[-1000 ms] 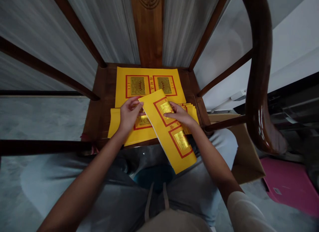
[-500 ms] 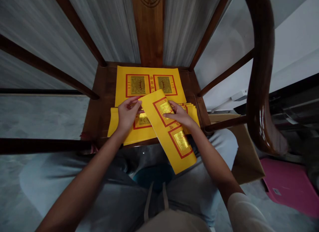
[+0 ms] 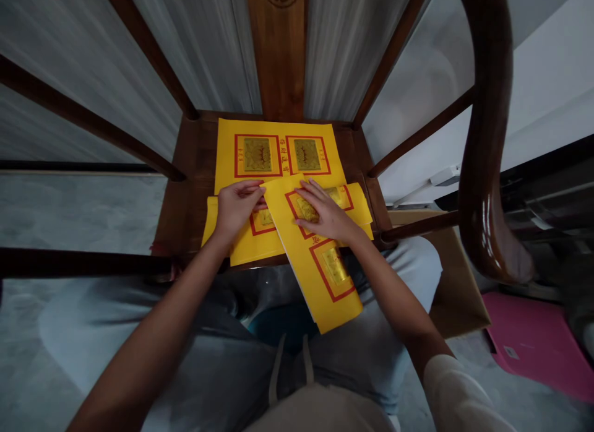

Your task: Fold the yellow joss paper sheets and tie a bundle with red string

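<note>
A stack of yellow paper sheets point(image 3: 241, 246) with red-framed gold squares lies on a dark wooden chair seat point(image 3: 185, 197). One loose yellow sheet point(image 3: 325, 277) lies slanted across the stack and hangs over the seat's front edge. My left hand point(image 3: 236, 209) pinches this sheet's upper left edge with curled fingers. My right hand point(image 3: 325, 215) lies flat on the sheet's upper gold square, fingers stretched out. A second pile of yellow sheets point(image 3: 278, 153) rests at the back of the seat.
The chair's curved armrest point(image 3: 482, 141) rises at the right, its back splat point(image 3: 278, 48) straight ahead. A cardboard box point(image 3: 455, 289) and a pink flat item point(image 3: 538, 351) sit on the floor to the right. My knees are under the seat's front edge.
The slanted sheet has been lowered flat onto the stack. My right hand slid up and flattened over its upper gold square; my left hand stayed at the sheet's edge.
</note>
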`<state>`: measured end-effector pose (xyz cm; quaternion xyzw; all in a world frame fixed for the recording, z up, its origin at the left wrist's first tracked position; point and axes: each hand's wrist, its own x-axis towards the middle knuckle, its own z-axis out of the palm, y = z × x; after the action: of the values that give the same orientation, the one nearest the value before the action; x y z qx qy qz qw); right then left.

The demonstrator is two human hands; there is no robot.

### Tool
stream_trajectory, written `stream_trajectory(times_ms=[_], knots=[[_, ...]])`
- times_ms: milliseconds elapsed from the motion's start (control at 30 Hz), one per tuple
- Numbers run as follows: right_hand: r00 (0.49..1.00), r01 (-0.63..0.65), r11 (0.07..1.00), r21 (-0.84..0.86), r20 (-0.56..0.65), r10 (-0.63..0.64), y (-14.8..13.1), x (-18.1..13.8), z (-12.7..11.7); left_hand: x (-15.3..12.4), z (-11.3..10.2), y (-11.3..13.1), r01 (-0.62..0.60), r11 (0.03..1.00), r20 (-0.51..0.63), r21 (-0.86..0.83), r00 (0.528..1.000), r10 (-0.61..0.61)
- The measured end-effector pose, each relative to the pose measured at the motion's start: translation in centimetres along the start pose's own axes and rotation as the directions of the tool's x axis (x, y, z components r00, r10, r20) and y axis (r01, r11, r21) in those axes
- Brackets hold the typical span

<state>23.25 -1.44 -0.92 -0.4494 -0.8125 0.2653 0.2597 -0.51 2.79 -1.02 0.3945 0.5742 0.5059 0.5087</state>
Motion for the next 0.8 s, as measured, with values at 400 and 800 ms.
stream_trajectory(times_ms=[400,800], knots=[[0.997,-0.061,0.98,-0.191,0.042,0.07,0.8,2.0,1.8,0.8,-0.4,0.3,0.083,0.996,0.047,0.016,0.995,-0.084],[0.989,-0.125,0.951,-0.284,0.038,0.142,0.0,1.8,2.6,1.2,-0.5,0.4,0.097,0.994,0.029,0.056,0.995,-0.099]])
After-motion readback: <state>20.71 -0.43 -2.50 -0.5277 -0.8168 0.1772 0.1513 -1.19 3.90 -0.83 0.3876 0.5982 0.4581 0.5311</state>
